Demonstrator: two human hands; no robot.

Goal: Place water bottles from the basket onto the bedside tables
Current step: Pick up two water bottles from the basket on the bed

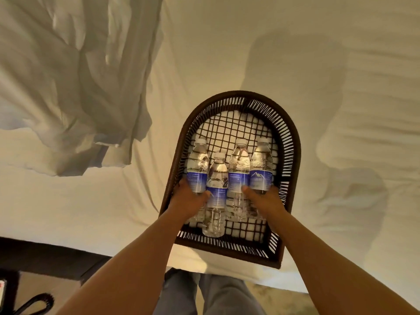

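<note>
Basket (293, 142) with 4 bottles (217, 178)

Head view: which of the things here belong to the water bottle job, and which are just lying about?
Job:
- basket, on the bed
- four water bottles lying in it
- left hand on the leftmost bottle
- right hand on the rightmost bottle

Lying about:
- bed sheet
- crumpled duvet
- black cord on the floor
</note>
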